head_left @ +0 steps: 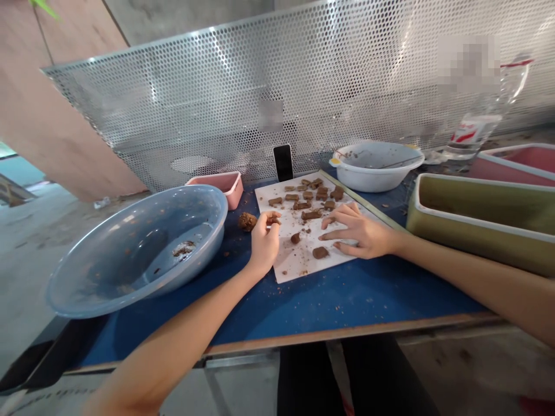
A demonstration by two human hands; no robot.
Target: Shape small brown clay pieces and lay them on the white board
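Observation:
My left hand [265, 245] is at the left edge of a white board [286, 271], its fingers curled in a pinch around a small brown clay piece [276, 220], mostly hidden by them. Fingers spread, my right hand [362, 232] hovers over or rests on the board's right side, holding nothing. Close to its fingertips lie a flat clay lump [320, 252] and a small pointed clay bit [295, 238]. Several short clay blocks [311, 214] and crumbs cover the board's far half. A rough clay ball [247, 222] sits on the table just left of my left hand.
A large blue basin [134, 248] with brown scraps stands at left, a pink tray [232, 188] behind it. A phone [283, 163] leans on the perforated metal panel [208, 104]. A white basin [377, 170], green planter [472, 222] and plastic bottle [474, 130] occupy the right.

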